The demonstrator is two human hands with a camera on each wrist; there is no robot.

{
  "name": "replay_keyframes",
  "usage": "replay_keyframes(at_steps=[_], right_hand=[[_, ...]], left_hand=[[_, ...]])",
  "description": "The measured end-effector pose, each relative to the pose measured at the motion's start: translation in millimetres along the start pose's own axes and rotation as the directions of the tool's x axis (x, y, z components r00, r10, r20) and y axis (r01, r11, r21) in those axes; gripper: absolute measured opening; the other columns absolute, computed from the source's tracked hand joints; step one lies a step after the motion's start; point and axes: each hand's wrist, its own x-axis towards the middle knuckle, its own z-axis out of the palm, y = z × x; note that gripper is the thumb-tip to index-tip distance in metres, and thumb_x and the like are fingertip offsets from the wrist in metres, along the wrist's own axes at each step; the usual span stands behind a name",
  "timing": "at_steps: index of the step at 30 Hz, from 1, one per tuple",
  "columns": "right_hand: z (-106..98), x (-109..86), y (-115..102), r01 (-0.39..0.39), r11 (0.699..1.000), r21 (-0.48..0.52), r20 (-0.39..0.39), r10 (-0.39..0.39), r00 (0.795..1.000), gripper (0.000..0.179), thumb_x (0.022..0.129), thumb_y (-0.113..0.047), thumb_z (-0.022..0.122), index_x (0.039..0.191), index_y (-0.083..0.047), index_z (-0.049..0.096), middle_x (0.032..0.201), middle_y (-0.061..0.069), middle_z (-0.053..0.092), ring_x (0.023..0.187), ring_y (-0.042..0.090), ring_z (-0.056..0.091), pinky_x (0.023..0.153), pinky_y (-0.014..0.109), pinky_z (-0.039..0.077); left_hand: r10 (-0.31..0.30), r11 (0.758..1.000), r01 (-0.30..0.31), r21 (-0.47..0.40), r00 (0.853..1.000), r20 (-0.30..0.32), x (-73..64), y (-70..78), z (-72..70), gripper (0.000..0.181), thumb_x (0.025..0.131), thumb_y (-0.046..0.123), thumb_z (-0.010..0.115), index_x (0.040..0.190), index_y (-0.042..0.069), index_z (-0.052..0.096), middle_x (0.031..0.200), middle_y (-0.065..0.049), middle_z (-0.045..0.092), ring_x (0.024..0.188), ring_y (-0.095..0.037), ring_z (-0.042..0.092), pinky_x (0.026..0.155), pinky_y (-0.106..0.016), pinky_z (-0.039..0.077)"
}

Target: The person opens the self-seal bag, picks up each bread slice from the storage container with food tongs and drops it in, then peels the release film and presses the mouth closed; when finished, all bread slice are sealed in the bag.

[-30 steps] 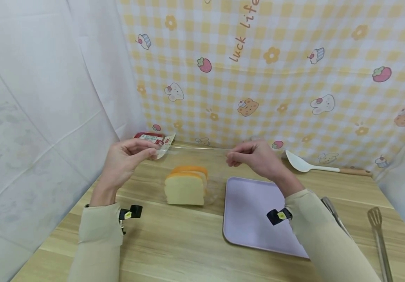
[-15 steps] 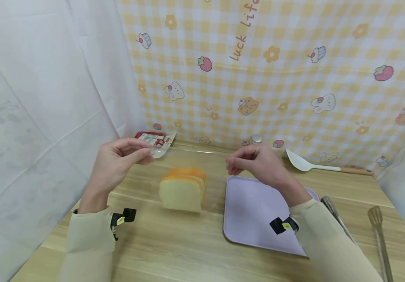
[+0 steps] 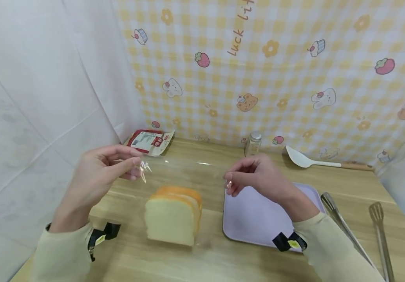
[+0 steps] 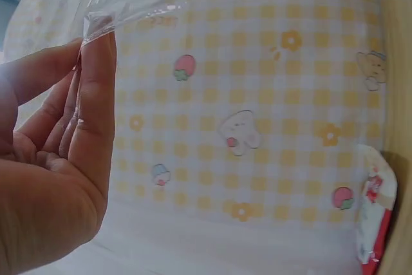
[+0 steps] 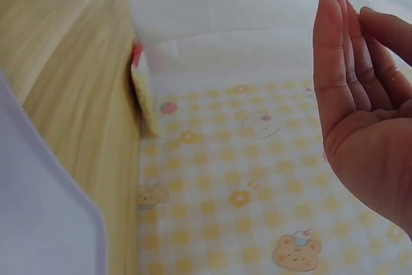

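Note:
A clear plastic bag is stretched between both hands, its top edge catching the light. Through the film, several slices of bread show below the hands, standing together. My left hand pinches the bag's left top corner between thumb and fingers; the left wrist view shows the film coming out of that pinch. On the other side, my right hand pinches the right top corner. In the right wrist view the thumb meets the fingers, but the film is hard to make out. The bag's bottom edge is too faint to see.
A lilac tray lies partly under the right arm. Behind it stand a small lidded jar and a white turner. Metal tongs and a slotted metal utensil lie at right. A red-and-white packet rests back left.
Both hands have come nearer and lower, the left also further left, with the bag still pinched. The bread has come along and looks larger. The jar behind the right hand is now uncovered.

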Motion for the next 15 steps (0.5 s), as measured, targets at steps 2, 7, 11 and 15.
replay_keyframes(at_steps=[2, 7, 11, 15], right_hand=[[-3, 6.5, 6, -0.07, 0.997, -0.025, -0.032, 0.069, 0.997, 0.017, 0.099, -0.01, 0.073, 0.104, 0.006, 0.074, 0.083, 0.012, 0.077, 0.074, 0.027, 0.077, 0.074, 0.047, 0.066], [-14, 32.4, 37, -0.223, 0.974, -0.049, -0.123, 0.215, 0.969, 0.022, 0.1, -0.019, 0.074, 0.108, 0.001, 0.075, 0.086, 0.011, 0.077, 0.078, 0.027, 0.078, 0.079, 0.05, 0.066], [-21, 51.2, 65, -0.28, 0.959, -0.045, -0.188, 0.267, 0.945, 0.021, 0.101, -0.016, 0.072, 0.108, 0.004, 0.074, 0.084, 0.01, 0.076, 0.074, 0.021, 0.076, 0.08, 0.052, 0.065], [-23, 65.0, 84, -0.314, 0.948, -0.047, -0.225, 0.296, 0.928, 0.019, 0.101, -0.014, 0.071, 0.1, 0.005, 0.074, 0.08, 0.01, 0.074, 0.072, 0.021, 0.076, 0.078, 0.049, 0.066]], left_hand=[[-0.077, 0.997, 0.077, 0.019, 0.996, 0.037, 12.8, -8.2, 1.0, 0.018, 0.098, 0.011, 0.076, 0.112, 0.001, 0.074, 0.092, -0.001, 0.081, 0.078, -0.019, 0.079, 0.073, -0.034, 0.066], [-0.215, 0.977, 0.213, 0.028, 0.969, 0.124, 57.6, -43.4, 9.5, 0.027, 0.1, 0.012, 0.073, 0.121, -0.005, 0.069, 0.095, 0.001, 0.079, 0.08, -0.014, 0.077, 0.077, -0.034, 0.066], [-0.29, 0.957, 0.289, 0.031, 0.947, 0.136, 89.5, -72.5, 23.4, 0.028, 0.102, 0.011, 0.07, 0.124, -0.007, 0.066, 0.092, 0.003, 0.077, 0.078, -0.01, 0.075, 0.074, -0.029, 0.065], [-0.359, 0.933, 0.357, 0.034, 0.925, 0.125, 107.8, -97.5, 34.4, 0.029, 0.104, 0.009, 0.067, 0.126, -0.009, 0.063, 0.089, 0.005, 0.075, 0.075, -0.009, 0.073, 0.072, -0.027, 0.064]])
